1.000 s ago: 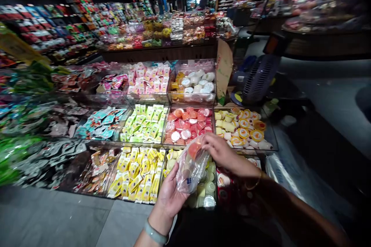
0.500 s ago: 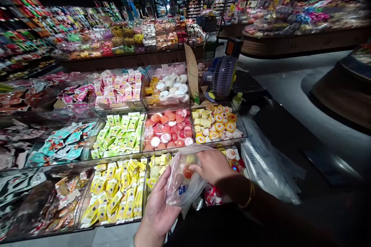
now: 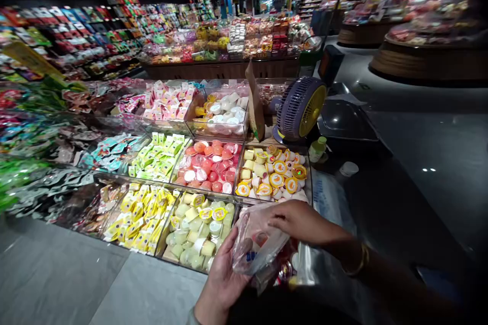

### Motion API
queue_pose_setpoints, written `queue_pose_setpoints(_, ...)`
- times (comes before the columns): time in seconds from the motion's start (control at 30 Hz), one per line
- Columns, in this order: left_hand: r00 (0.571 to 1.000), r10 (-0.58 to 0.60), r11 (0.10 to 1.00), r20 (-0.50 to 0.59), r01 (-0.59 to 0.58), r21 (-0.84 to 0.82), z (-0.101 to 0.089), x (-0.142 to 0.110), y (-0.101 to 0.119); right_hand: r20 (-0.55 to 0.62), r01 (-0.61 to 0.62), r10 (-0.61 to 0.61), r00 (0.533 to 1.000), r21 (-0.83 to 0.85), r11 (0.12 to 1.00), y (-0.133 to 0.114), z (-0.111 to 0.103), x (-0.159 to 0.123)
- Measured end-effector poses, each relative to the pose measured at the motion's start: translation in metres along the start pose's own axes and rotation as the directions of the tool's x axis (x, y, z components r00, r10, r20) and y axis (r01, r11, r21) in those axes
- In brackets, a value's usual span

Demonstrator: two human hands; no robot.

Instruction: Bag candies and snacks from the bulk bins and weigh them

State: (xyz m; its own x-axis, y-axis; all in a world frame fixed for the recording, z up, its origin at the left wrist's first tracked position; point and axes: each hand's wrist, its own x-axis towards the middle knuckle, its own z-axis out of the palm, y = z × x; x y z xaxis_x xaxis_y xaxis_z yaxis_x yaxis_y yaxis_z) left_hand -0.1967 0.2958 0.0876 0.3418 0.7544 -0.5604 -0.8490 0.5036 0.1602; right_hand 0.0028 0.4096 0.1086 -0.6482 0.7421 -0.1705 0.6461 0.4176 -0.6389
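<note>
A clear plastic bag (image 3: 253,244) with blue print and a few jelly cups inside rests in my left hand (image 3: 229,269), whose palm and thumb hold it from below and the left. My right hand (image 3: 297,221) is curled over the bag's upper right edge and grips the film there; its fingertips are partly hidden. Behind the bag lies a bin of pale green jelly cups (image 3: 196,231). Above it are red jelly cups (image 3: 211,162) and yellow-and-white ones (image 3: 263,177). The bin beneath my right hand is mostly covered by the bag and hand.
Yellow packets (image 3: 143,216) and green packets (image 3: 158,157) fill bins to the left. A purple and yellow fan (image 3: 299,109) stands behind the bins, beside a small green-capped bottle (image 3: 317,150) and a white cup (image 3: 347,170). Loose plastic bags (image 3: 330,198) hang at the right.
The view swung right and then back left. My right hand has come from inside the bag's mouth to its outer upper edge. The bag stays in my left hand and has shifted slightly right.
</note>
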Motion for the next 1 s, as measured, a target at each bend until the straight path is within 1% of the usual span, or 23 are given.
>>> queue_pose_setpoints(0.03,1.0,0.0,1.0,-0.014,0.0,-0.004,-0.004,0.006,-0.007,-0.016,-0.016,0.017,1.0,0.016,1.0,0.016,-0.008,0.011)
queue_pose_setpoints(0.07,1.0,0.002,1.0,-0.03,-0.002,-0.011,-0.007,0.01,-0.013,-0.063,-0.057,0.057,0.996,0.0,0.998,0.033,-0.018,0.025)
queue_pose_setpoints(0.1,0.999,0.002,1.0,-0.048,-0.003,-0.022,-0.009,0.014,-0.019,-0.152,-0.114,0.106,0.983,-0.045,0.992,0.049,-0.027,0.041)
queue_pose_setpoints(0.13,0.998,0.003,0.999,-0.064,-0.005,-0.034,-0.012,0.017,-0.024,-0.267,-0.216,0.174,0.948,-0.136,0.967,0.064,-0.037,0.059)
queue_pose_setpoints(0.17,0.997,0.002,0.999,-0.078,-0.006,-0.047,-0.013,0.02,-0.028,-0.316,-0.258,0.194,0.929,-0.173,0.951,0.076,-0.045,0.077)
queue_pose_setpoints(0.23,0.995,-0.007,0.997,-0.101,0.0,-0.076,-0.015,0.023,-0.034,-0.366,-0.285,0.192,0.911,-0.219,0.933,0.095,-0.057,0.112)
queue_pose_setpoints(0.27,0.994,-0.013,0.996,-0.113,0.003,-0.085,-0.015,0.024,-0.037,-0.363,-0.269,0.172,0.916,-0.234,0.934,0.099,-0.059,0.126)
queue_pose_setpoints(0.33,0.99,-0.01,0.996,-0.141,-0.003,-0.086,-0.017,0.026,-0.039,-0.343,-0.225,0.124,0.931,-0.272,0.936,0.102,-0.057,0.149)
queue_pose_setpoints(0.43,0.986,0.001,0.998,-0.169,-0.012,-0.059,-0.02,0.028,-0.039,-0.285,-0.179,0.085,0.955,-0.323,0.929,0.095,-0.044,0.171)
queue_pose_setpoints(0.53,0.987,-0.005,0.998,-0.161,-0.005,-0.059,-0.024,0.027,-0.037,-0.238,-0.214,0.134,0.962,-0.353,0.911,0.088,-0.033,0.188)
queue_pose_setpoints(0.63,0.988,0.016,0.997,-0.154,-0.027,-0.068,-0.027,0.026,-0.036,-0.224,-0.265,0.19,0.956,-0.373,0.889,0.083,-0.03,0.202)
queue_pose_setpoints(0.7,0.991,0.026,0.997,-0.134,-0.035,-0.064,-0.028,0.025,-0.036,-0.234,-0.273,0.192,0.953,-0.39,0.879,0.079,-0.031,0.203)
queue_pose_setpoints(0.77,0.994,0.03,0.997,-0.107,-0.038,-0.069,-0.029,0.024,-0.037,-0.274,-0.266,0.167,0.947,-0.382,0.885,0.072,-0.035,0.194)
queue_pose_setpoints(0.83,0.994,0.036,0.994,-0.098,-0.046,-0.095,-0.03,0.023,-0.037,-0.327,-0.206,0.108,0.939,-0.283,0.937,0.063,-0.04,0.17)
queue_pose_setpoints(0.87,0.994,0.042,0.992,-0.103,-0.053,-0.112,-0.03,0.022,-0.037,-0.332,-0.142,0.071,0.941,-0.196,0.97,0.058,-0.042,0.153)
queue_pose_setpoints(0.9,0.993,0.051,0.99,-0.109,-0.064,-0.125,-0.03,0.021,-0.037,-0.302,-0.056,0.026,0.953,-0.089,0.994,0.054,-0.043,0.134)
queue_pose_setpoints(0.93,0.992,0.065,0.989,-0.113,-0.08,-0.128,-0.03,0.02,-0.037,-0.201,0.028,-0.024,0.979,0.02,0.999,0.049,-0.043,0.113)
queue_pose_setpoints(0.97,0.99,0.082,0.988,-0.115,-0.096,-0.12,-0.029,0.019,-0.037,-0.045,0.096,-0.091,0.995,0.116,0.989,0.045,-0.041,0.092)
queue_pose_setpoints(1.0,0.988,0.102,0.988,-0.115,-0.115,-0.105,-0.028,0.018,-0.037,0.108,0.153,-0.175,0.979,0.19,0.97,0.041,-0.036,0.073)
